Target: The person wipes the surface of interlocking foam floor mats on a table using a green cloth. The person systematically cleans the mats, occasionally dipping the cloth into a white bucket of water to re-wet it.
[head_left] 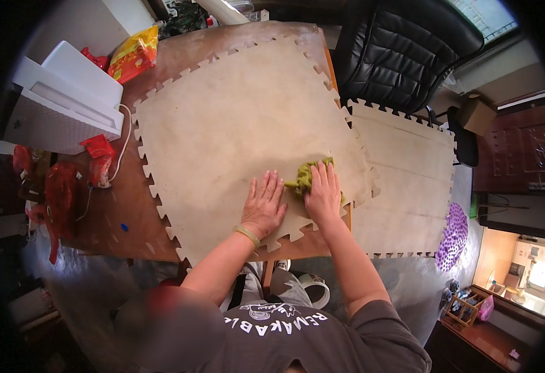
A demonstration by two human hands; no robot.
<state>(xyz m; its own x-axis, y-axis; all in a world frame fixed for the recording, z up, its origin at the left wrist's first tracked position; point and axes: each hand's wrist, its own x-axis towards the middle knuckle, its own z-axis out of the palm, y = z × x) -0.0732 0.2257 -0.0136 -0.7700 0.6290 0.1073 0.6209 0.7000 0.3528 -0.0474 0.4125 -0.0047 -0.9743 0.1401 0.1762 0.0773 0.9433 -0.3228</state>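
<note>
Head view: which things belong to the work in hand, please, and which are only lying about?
In the work:
- green cloth, under the right hand
- beige puzzle-edged mat, with the left hand on it
- perhaps the second mat at right

Lying about:
- yellow-and-red packet
- small blue object
- black chair

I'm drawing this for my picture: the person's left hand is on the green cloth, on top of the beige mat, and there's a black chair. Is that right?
Not quite: the head view shows the right hand on the green cloth, on top of the beige mat. And yes, there's a black chair.
</note>
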